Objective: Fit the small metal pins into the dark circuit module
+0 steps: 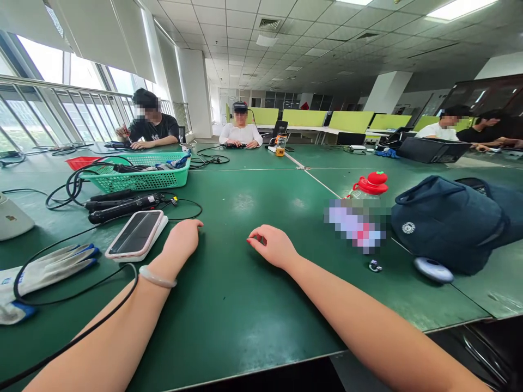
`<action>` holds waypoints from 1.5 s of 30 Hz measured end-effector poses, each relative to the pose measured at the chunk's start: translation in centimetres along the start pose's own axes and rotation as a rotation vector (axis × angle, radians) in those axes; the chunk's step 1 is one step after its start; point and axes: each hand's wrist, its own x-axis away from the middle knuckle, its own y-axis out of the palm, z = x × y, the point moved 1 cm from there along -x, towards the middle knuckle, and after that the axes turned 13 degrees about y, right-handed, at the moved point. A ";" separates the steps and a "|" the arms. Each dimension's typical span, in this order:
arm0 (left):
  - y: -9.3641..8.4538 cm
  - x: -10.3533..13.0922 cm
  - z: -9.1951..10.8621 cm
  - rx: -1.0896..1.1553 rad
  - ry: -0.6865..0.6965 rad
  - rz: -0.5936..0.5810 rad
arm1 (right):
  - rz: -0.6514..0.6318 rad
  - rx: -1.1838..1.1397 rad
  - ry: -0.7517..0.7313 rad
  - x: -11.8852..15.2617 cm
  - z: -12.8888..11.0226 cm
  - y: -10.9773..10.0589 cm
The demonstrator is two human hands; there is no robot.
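My left hand [182, 238] rests on the green table, just right of a phone [137, 234] in a pale pink case that leans on a white block. Its back faces me and only one fingertip shows, so its grip cannot be judged. A pale bangle [157, 277] circles that wrist. Across a gap, my right hand [273, 246] lies on its outer edge with the fingers curled and the thumb close to the index fingertip. Nothing shows between them. Black handheld devices [122, 206] with cables lie beyond the phone.
A green basket [163, 177] holds cables and gloves. Work gloves [49, 269] lie left under a black cable. On the right are a red-lidded bottle [370, 188], a dark blue bag [449, 218] and a mouse [433, 270]. Several people sit around the table [245, 316].
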 end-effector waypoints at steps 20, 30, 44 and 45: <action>-0.3 0.0 -1.2 0.175 -0.230 0.097 | -0.038 0.033 0.024 -0.2 0.4 0.0; 1.6 -1.0 3.0 0.463 0.016 0.007 | -0.101 -0.011 -0.028 -0.4 0.2 0.4; 1.3 0.7 7.5 1.066 0.087 -0.001 | -0.132 -0.010 0.000 -1.0 1.0 1.4; 1.3 0.8 7.7 1.052 0.105 -0.025 | -0.145 0.000 -0.028 -1.0 0.9 1.3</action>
